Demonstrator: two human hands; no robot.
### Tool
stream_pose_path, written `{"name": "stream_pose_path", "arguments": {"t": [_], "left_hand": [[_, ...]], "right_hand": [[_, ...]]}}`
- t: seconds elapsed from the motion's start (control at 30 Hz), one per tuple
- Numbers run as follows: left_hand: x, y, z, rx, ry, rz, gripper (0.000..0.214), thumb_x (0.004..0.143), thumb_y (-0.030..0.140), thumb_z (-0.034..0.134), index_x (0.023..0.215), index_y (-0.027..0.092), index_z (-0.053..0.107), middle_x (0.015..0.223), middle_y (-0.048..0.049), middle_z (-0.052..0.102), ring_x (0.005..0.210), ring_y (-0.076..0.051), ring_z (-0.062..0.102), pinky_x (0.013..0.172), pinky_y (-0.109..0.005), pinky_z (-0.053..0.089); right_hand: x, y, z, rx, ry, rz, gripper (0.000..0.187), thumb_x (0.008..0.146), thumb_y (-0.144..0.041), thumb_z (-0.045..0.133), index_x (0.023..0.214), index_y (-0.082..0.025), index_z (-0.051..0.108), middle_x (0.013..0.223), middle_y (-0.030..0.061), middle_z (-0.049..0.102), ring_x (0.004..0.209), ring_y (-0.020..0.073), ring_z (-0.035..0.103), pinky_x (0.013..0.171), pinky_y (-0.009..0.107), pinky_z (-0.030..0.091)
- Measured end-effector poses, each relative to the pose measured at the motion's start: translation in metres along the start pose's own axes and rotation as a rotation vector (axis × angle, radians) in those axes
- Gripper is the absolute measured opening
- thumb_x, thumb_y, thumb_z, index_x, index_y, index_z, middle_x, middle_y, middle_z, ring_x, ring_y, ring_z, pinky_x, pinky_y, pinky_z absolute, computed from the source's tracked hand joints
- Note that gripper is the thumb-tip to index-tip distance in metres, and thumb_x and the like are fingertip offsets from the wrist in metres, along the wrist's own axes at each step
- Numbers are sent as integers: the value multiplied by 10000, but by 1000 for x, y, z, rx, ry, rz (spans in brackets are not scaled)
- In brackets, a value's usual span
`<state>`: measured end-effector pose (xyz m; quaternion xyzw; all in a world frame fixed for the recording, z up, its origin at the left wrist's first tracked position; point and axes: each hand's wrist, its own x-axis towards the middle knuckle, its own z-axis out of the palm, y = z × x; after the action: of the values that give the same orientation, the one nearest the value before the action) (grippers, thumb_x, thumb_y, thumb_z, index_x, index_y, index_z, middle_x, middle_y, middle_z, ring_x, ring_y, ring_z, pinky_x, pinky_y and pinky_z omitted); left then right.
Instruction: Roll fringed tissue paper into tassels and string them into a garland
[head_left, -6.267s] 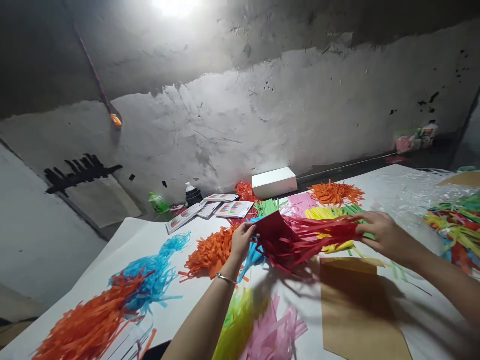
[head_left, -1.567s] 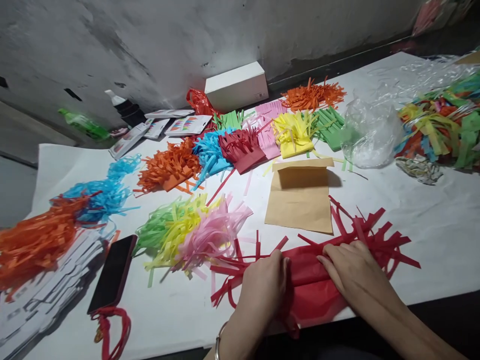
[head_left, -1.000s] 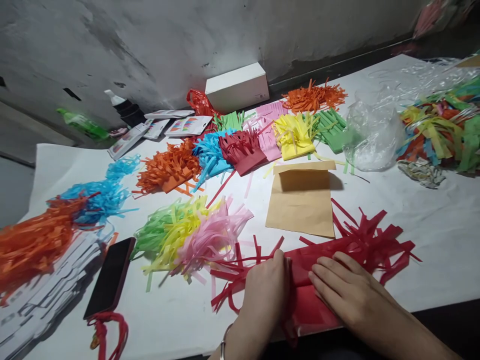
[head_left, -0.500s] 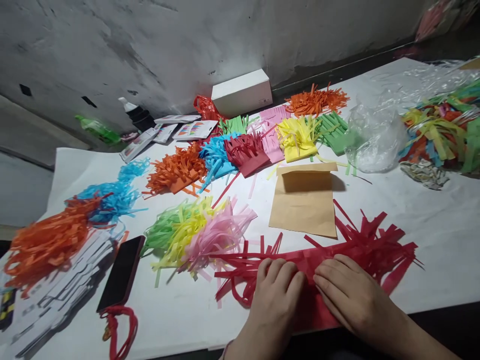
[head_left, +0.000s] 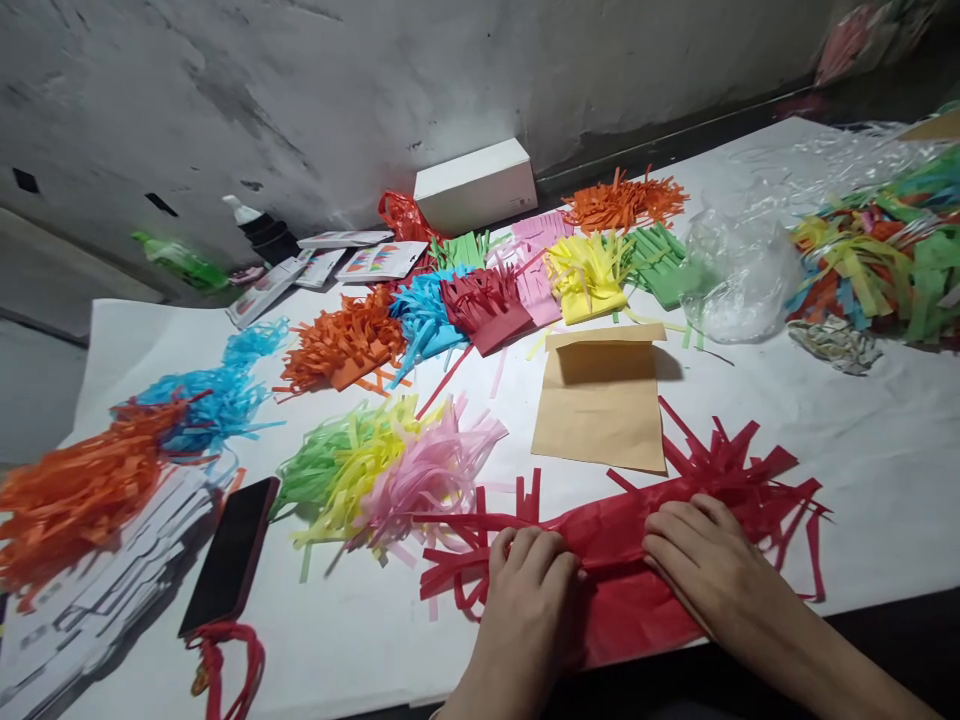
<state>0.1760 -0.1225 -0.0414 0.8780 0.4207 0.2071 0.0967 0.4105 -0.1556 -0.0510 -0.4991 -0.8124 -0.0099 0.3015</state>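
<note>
A red fringed tissue paper lies along the near edge of the white table, its cut strips fanning out at both ends. My left hand presses on its left half with the fingers curled over a fold. My right hand lies on its right half, fingers bent and pressing down on the paper. Just beyond the red paper lies a brown paper envelope.
Bundles of fringed paper lie around: green, yellow and pink, orange, blue, more behind. A black phone lies at the left. A white box stands by the wall; clear plastic at right.
My hands brought the red paper from mid-air down to the table's near edge. In the last second both hands shifted along it, folding and pressing its middle.
</note>
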Motion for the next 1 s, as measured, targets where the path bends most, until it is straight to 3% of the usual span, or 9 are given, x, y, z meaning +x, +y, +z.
{"name": "stream_pose_path", "arguments": {"t": [0.07, 0.23, 0.43, 0.53, 0.6, 0.7, 0.8, 0.87, 1.0], "left_hand": [[3, 0, -2, 43, -30, -89, 170, 958, 121, 535, 838, 195, 631, 930, -36, 682, 873, -217, 574, 898, -436, 372], [26, 2, -15, 189, -249, -245, 249, 972, 172, 525, 776, 191, 678, 888, -66, 676, 841, -266, 606, 776, -443, 427], [44, 3, -19, 268, -397, -290, 291, 973, 186, 532, 770, 192, 742, 854, -91, 705, 833, -303, 660, 731, -455, 446], [45, 3, -17, 267, -398, -302, 260, 958, 189, 556, 787, 186, 752, 873, -94, 711, 857, -313, 668, 751, -474, 459], [45, 4, -16, 268, -391, -303, 250, 949, 177, 558, 791, 184, 752, 877, -94, 710, 862, -316, 669, 761, -489, 466], [44, 4, -16, 274, -376, -280, 261, 946, 164, 543, 776, 182, 741, 863, -94, 703, 859, -316, 665, 764, -498, 473], [40, 3, -16, 255, -308, -265, 206, 934, 194, 580, 769, 182, 703, 836, -83, 693, 830, -298, 649, 766, -492, 476], [35, 2, -14, 226, -156, -215, 100, 895, 262, 663, 846, 177, 680, 933, -97, 704, 896, -303, 637, 843, -522, 467], [28, 2, -5, 181, 158, 90, 57, 935, 192, 590, 953, 202, 642, 1118, -95, 695, 1122, -275, 577, 1140, -577, 261]], "right_hand": [[8, 2, 0, -23, -46, 68, 352, 1050, -151, 377, 824, -180, 645, 888, 67, 680, 902, 229, 588, 937, 435, 340], [25, 10, 4, -210, -161, 92, 334, 1023, -176, 426, 719, -196, 563, 715, 43, 586, 704, 220, 524, 745, 376, 312], [38, 18, 11, -222, -217, 131, 268, 940, -192, 600, 677, -209, 554, 638, 21, 582, 632, 235, 548, 672, 368, 298], [40, 16, 5, -247, -210, 173, 241, 939, -209, 610, 702, -195, 572, 654, 33, 586, 656, 247, 555, 690, 383, 322], [40, 11, 0, -240, -151, 169, 168, 966, -172, 548, 818, -166, 627, 778, 71, 639, 760, 261, 580, 776, 421, 355], [35, 2, -3, -110, -58, -6, 229, 987, -89, 450, 1013, -153, 669, 986, 98, 681, 975, 270, 591, 963, 484, 335], [29, -4, 1, -50, -81, -158, 289, 967, -26, 417, 971, -131, 686, 892, 78, 677, 929, 241, 584, 1002, 469, 328], [27, -5, 3, -69, -94, -167, 285, 949, -4, 431, 936, -119, 691, 836, 74, 663, 866, 228, 570, 984, 462, 343], [28, -6, 2, -30, -26, -174, 243, 962, -18, 458, 949, -95, 688, 834, 82, 656, 840, 224, 557, 931, 444, 372]]}}
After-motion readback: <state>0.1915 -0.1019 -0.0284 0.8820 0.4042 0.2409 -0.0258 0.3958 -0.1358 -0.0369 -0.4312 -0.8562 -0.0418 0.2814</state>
